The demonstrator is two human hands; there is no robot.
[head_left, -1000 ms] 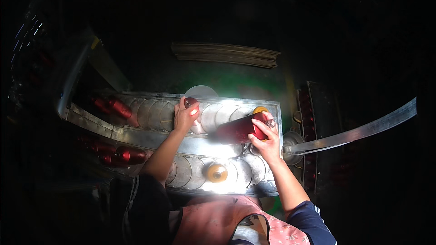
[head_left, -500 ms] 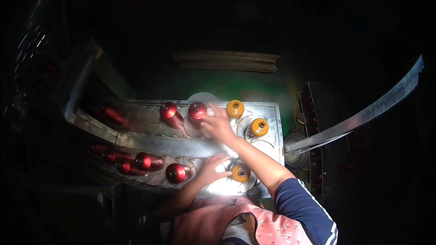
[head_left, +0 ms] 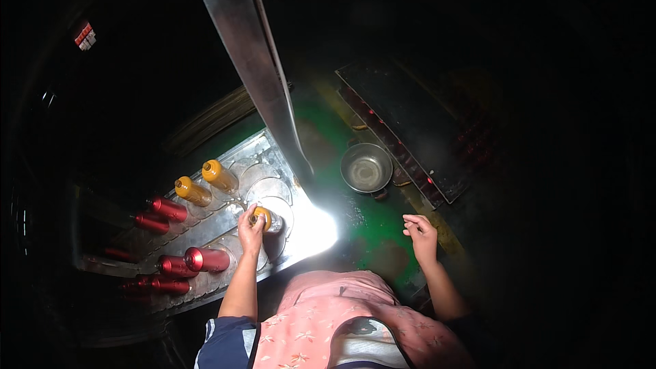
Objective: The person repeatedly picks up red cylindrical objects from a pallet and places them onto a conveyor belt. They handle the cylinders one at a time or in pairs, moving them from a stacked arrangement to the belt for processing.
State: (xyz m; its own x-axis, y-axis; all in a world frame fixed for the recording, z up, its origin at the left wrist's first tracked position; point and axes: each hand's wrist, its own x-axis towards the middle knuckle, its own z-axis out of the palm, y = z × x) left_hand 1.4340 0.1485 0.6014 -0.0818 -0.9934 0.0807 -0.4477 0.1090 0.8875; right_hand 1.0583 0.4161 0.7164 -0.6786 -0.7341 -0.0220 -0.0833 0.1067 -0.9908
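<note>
My left hand is closed round the shoulder of a yellow-topped metal bottle, which stands at the bright near end of a metal conveyor. Two more yellow bottles are on its far row. Red metal bottles stand on both rows farther left. Away to the right, above the floor, my right hand has loosely bent fingers, slightly apart, and nothing shows in it.
A long metal bar slants above the conveyor's end. On the green floor sits a round metal pot. Beyond it lies a long dark rack with red items along its side. A bright glare covers the conveyor's right corner.
My view has swung to the right. My left hand has taken hold of the near yellow bottle. My right hand has left the far-row red bottle and moved off to the right.
</note>
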